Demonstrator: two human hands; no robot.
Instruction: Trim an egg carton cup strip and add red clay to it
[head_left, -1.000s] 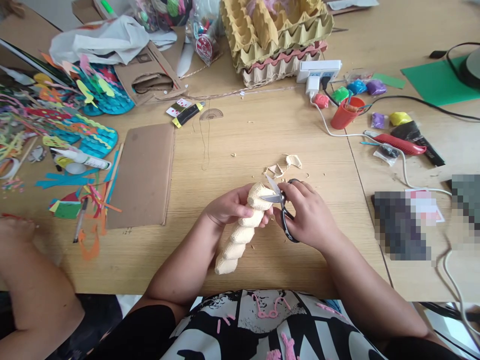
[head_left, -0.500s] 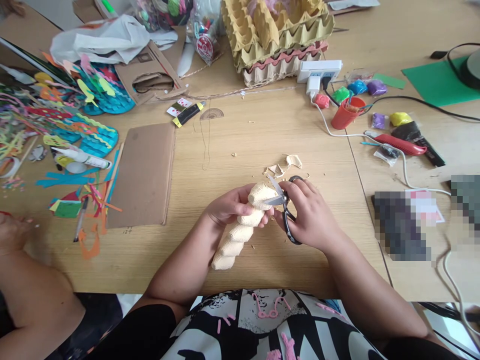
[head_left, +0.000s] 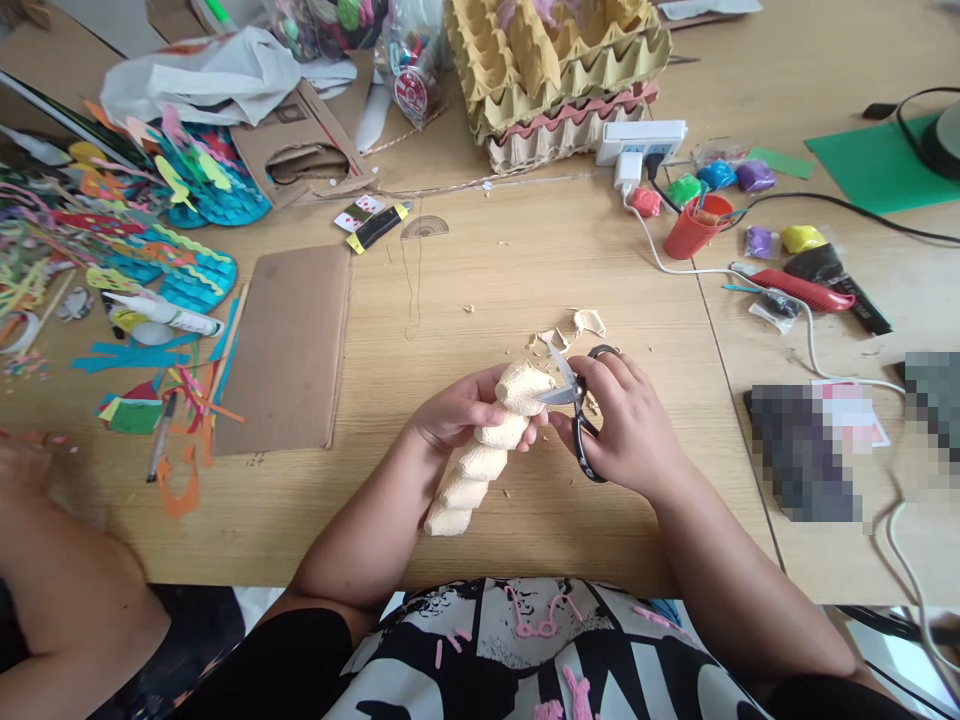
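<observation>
My left hand [head_left: 469,408] is closed around the upper part of a strip of egg-carton cups [head_left: 482,462], pale yellow and bumpy, which slants down toward the table's near edge. In my right hand [head_left: 626,425] is a pair of scissors [head_left: 578,392] with black handles, its blades spread apart. The lower blade's tip is at the right side of the top cup; the upper blade points up and away from it. Cut carton scraps [head_left: 589,322] lie on the table just beyond the scissors.
Stacked egg trays [head_left: 559,85] stand at the back beside a white power strip [head_left: 643,140]. A cardboard sheet [head_left: 283,350] lies to the left, near paper strips and glue. An orange cup [head_left: 697,228] and clay packs are on the right. Another person's arm [head_left: 64,570] rests at far left.
The scissors and my right hand have shifted slightly right, so the blades sit farther off the top cup. My left hand and the carton strip are almost unmoved.
</observation>
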